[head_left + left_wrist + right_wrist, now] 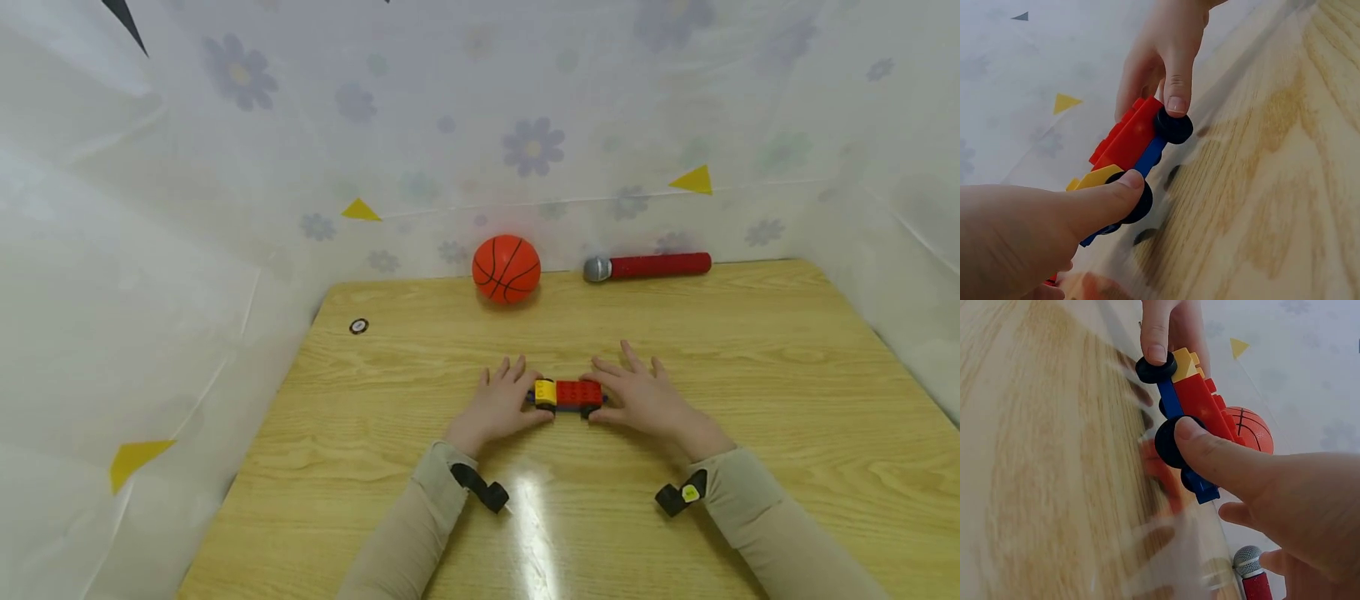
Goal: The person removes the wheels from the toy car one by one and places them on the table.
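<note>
A small toy car [578,393] made of building blocks is held crosswise between my two hands, close over the wooden table [405,367]. It has a red block [1130,139], a sloped yellow block [1182,366], a blue base [1170,397] and black wheels. My left hand [498,407] pinches the yellow end, its thumb on a wheel [1142,203]. At the red end my right hand [647,403] grips the other wheels, thumb pressed on the near one [1167,442]. The other fingers of both hands spread away from the car.
An orange toy basketball [506,269] sits at the table's back edge. To its right lies a red microphone [652,266] with a grey head. A small round black-and-white disc [359,327] lies at the back left. Flower-patterned white sheeting [450,158] surrounds the table.
</note>
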### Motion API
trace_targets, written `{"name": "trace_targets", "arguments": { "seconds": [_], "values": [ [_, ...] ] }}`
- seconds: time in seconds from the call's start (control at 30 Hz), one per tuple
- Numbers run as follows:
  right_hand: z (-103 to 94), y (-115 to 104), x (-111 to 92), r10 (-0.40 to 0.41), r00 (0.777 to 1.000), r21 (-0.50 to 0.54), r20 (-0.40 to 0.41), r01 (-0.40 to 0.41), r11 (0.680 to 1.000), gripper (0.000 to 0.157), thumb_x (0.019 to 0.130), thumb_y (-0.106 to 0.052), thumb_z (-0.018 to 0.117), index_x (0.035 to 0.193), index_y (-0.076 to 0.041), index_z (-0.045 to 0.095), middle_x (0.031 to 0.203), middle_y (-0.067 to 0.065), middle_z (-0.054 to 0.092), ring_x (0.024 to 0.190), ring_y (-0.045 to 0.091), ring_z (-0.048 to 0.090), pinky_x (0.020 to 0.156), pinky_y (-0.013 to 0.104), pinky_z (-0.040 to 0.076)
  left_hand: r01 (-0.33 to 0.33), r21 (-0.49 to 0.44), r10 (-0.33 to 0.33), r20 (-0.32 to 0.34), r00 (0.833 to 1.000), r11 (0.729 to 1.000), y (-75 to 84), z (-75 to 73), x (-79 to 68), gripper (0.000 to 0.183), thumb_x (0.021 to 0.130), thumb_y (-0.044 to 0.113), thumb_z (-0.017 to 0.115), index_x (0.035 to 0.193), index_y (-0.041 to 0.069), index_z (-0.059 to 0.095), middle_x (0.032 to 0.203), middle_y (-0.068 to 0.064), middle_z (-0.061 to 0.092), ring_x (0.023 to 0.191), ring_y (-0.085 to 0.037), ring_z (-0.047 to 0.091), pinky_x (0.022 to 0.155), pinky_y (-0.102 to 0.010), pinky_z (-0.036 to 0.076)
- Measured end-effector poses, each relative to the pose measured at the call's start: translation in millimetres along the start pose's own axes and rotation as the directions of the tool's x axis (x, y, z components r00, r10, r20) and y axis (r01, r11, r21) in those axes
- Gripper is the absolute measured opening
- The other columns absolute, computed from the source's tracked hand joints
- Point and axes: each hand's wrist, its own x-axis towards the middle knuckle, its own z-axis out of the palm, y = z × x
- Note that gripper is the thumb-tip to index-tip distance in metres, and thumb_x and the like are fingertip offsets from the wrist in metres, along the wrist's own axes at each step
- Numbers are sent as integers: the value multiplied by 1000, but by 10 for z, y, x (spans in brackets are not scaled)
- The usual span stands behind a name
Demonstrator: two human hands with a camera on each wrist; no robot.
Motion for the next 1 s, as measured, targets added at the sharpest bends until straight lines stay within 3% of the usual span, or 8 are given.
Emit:
{"name": "trace_targets", "arguments": {
  "seconds": [0.2,0.37,0.57,0.77,1.0],
  "values": [
    [-39,38,16,-5,1000,78,-14,6,997,66,86,-52,71,142,-22,55,152,13,46,146,55,13,105,82,15,-37,-137,34,-27,999,990,-85,-20,41,70,90,63,60,147,26,42,163,-13,25,151,-37,21,118,-63,20],
    [-79,76,40,-18,999,149,-37,23,989,66,88,-50,69,143,-18,53,151,15,47,145,56,16,105,80,19,-55,-257,45,-48,998,965,-142,-43,81,72,91,61,60,149,22,41,163,-12,26,149,-32,28,119,-53,27],
    [-166,69,59,-29,996,262,-84,50,964,64,88,-40,73,142,-12,53,151,19,46,144,56,20,104,77,28,-35,-469,16,-44,999,883,-132,-176,44,80,90,56,66,153,16,36,163,-9,26,149,-29,28,120,-50,28],
    [-267,5,39,30,997,409,-77,4,913,64,92,-37,70,147,-14,47,157,30,29,143,55,24,105,75,29,-25,-534,0,-47,999,845,-117,-274,21,73,91,51,66,152,21,37,159,-5,37,145,-28,35,117,-51,33],
    [-337,-66,47,62,990,478,-124,5,878,63,92,-36,71,147,-19,47,158,28,28,138,51,38,106,73,30,-87,-651,30,-98,995,754,-112,-347,34,63,94,39,68,148,21,40,151,-7,46,140,-29,43,116,-47,35]
  ]
}}
